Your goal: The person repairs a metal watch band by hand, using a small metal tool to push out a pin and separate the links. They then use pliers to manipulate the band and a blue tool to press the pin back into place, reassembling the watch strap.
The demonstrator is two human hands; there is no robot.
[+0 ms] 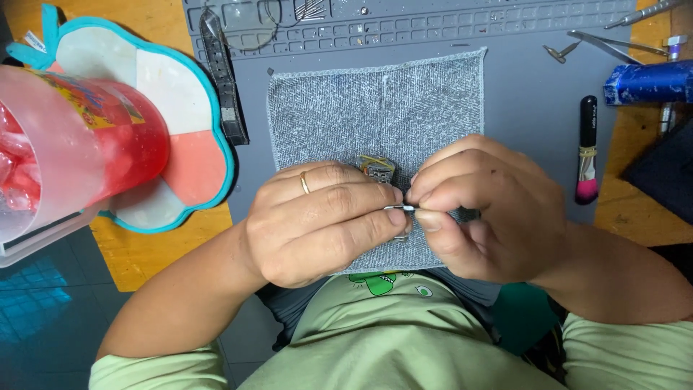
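Your left hand (317, 220) and right hand (480, 209) meet over the near edge of the grey cloth (375, 115), fingertips pressed together, pinching a thin metal pin (399, 208). Beneath them, the metal watch band (377, 168) lies on the cloth, which sits mid-mat (527, 123), well apart from the pink-tipped brush (587, 155) near the mat's right edge.

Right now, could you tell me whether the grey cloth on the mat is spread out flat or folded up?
Spread flat. The grey cloth lies open on the grey mat, with its top edge and both upper corners visible.
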